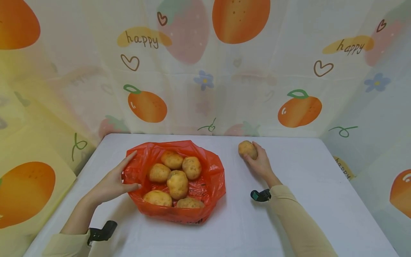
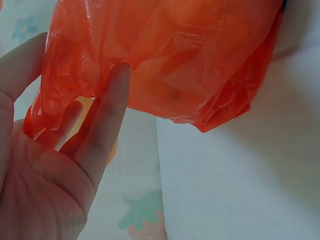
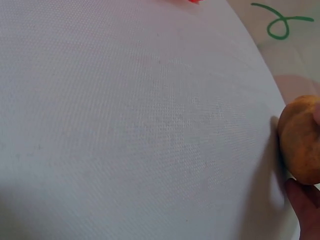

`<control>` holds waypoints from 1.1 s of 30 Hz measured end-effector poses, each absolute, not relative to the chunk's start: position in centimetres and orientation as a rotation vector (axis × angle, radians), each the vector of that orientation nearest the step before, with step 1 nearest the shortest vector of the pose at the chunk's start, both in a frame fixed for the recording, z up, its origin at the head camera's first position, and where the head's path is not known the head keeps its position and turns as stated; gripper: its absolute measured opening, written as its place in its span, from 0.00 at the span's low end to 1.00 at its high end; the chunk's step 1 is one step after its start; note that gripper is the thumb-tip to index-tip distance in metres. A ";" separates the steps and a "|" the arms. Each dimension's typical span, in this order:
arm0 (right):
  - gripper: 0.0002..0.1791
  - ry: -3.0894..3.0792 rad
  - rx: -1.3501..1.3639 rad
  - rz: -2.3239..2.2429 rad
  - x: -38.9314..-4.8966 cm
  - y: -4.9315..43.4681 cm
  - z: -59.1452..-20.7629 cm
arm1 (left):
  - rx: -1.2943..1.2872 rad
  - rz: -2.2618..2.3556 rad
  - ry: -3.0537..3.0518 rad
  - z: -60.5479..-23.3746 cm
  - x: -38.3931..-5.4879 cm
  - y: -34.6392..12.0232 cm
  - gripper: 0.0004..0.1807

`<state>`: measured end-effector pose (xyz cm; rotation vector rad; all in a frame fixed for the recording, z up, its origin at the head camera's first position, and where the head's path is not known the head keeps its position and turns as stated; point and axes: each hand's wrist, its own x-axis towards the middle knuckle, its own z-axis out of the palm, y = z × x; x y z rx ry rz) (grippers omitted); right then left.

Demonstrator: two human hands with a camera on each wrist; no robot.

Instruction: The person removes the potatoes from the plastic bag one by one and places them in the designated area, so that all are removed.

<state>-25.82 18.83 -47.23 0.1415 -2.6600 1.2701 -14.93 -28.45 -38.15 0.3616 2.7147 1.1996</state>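
Note:
A red plastic bag (image 1: 212, 171), its mouth wide and facing up, stands left of centre on the table with several potatoes (image 1: 177, 184) inside. At the bag's left side my left hand (image 1: 107, 184) holds the plastic between spread thumb and fingers. The left wrist view shows that hand (image 2: 50, 185) from the palm, with some fingers partly behind the red film (image 2: 175, 75). Toward the back right, my right hand (image 1: 261, 164) grips a single potato (image 1: 247, 149) between thumb and fingers. In the right wrist view only part of this potato (image 3: 300, 140) and a little of the hand show.
A white cloth covers the table (image 1: 237, 228). Behind it hangs a fruit-printed curtain (image 1: 244, 82), close to the table's back edge. Each wrist carries a small black camera, one on the left (image 1: 102, 232) and one on the right (image 1: 260, 195).

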 end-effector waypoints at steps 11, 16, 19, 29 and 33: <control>0.35 -2.686 0.148 1.232 -25.9 19.0 -47.0 | 0.375 1.193 2.730 -38.3 -15.1 -28.6 0.52; 0.36 -2.696 0.154 1.242 -25.8 19.1 -46.8 | 0.385 1.211 2.717 -38.2 -15.1 -28.6 0.52; 0.36 -2.682 0.154 1.276 -25.7 19.2 -46.7 | 0.383 1.207 2.718 -38.1 -15.2 -28.5 0.52; 0.30 -2.617 0.137 1.190 -25.0 19.3 -46.2 | 0.374 1.190 2.722 -38.2 -15.2 -28.4 0.52; 0.28 -2.603 0.191 1.151 -24.7 19.3 -45.7 | 0.386 1.190 2.724 -38.2 -15.2 -28.5 0.52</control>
